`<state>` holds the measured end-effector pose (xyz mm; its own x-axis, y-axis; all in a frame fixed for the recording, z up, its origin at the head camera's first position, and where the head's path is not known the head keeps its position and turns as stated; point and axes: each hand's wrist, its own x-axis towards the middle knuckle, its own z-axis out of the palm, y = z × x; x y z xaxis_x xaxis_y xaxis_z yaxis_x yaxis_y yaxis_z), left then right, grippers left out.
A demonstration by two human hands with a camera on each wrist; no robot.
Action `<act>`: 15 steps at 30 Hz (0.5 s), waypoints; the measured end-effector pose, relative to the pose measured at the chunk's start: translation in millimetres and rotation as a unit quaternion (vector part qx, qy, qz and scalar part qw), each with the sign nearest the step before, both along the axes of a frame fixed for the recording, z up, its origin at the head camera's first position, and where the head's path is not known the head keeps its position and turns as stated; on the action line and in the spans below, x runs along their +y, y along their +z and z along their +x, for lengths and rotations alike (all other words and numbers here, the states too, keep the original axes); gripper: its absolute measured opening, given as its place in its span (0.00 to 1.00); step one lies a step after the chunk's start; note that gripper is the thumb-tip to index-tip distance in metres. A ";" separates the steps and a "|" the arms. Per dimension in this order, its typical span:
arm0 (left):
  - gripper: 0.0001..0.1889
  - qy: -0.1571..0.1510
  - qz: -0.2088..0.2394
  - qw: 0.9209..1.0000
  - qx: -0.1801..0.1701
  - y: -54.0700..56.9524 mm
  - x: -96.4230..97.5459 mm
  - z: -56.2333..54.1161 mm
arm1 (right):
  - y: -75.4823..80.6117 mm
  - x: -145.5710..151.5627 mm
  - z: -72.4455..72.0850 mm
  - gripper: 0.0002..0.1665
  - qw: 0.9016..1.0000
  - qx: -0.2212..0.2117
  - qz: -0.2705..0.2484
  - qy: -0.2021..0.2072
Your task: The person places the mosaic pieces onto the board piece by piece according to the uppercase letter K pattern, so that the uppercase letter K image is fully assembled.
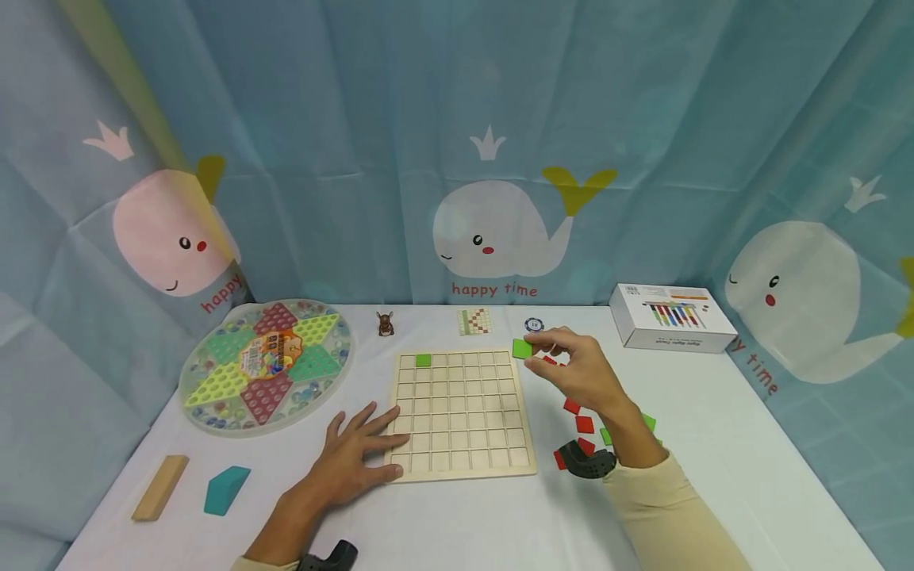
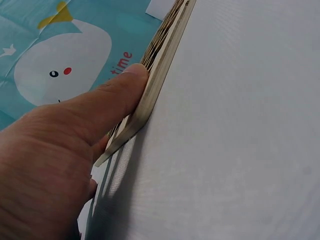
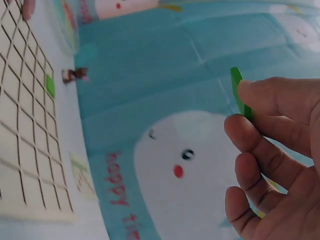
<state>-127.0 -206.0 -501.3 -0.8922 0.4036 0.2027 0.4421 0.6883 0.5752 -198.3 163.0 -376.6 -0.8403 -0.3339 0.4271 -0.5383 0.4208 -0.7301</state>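
A pale wooden grid board (image 1: pixel 457 416) lies on the white table. One green tile (image 1: pixel 424 360) sits in its top row, near the left corner. My left hand (image 1: pixel 353 458) rests on the board's left edge with fingers spread; in the left wrist view the thumb (image 2: pixel 115 92) presses on the frame near a corner. Beyond the board's upper right corner, my right hand (image 1: pixel 574 366) pinches a second green square tile (image 1: pixel 522 349) between thumb and fingertips. The right wrist view shows this tile (image 3: pixel 240 92) nearly edge-on, held above the table.
Red tiles (image 1: pixel 584 425) and green tiles (image 1: pixel 648 422) lie scattered right of the board, partly hidden by the right arm. Behind stand a small brown figurine (image 1: pixel 385 323), a pattern card (image 1: pixel 474 321), a round chip (image 1: pixel 533 324) and a white box (image 1: pixel 671 319). A Chinese checkers board (image 1: pixel 267 366) lies left.
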 end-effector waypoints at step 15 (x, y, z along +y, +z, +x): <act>0.24 0.001 0.001 1.000 0.007 1.2 1.3 0.7 | -42.5 -75.8 -31.8 0.14 0.999 -0.044 0.003 0.024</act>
